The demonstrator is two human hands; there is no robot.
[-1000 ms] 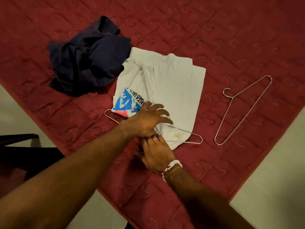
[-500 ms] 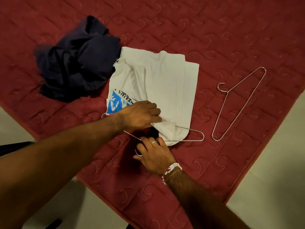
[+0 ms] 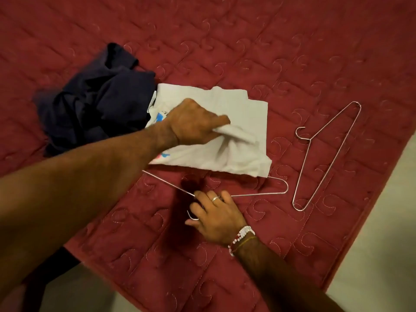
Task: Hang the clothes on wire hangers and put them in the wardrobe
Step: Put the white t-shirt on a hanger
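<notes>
Shirt (image 3: pixel 236 104) raised by left hand (image 3: pixel 193 122) — right hand (image 3: pixel 218 217) apparently grips hanger (image 3: pixel 258 194).

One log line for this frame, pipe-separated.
left hand grips white T-shirt | right hand holds wire hanger neck | spare hanger on quilt | dark garment bunched
</notes>
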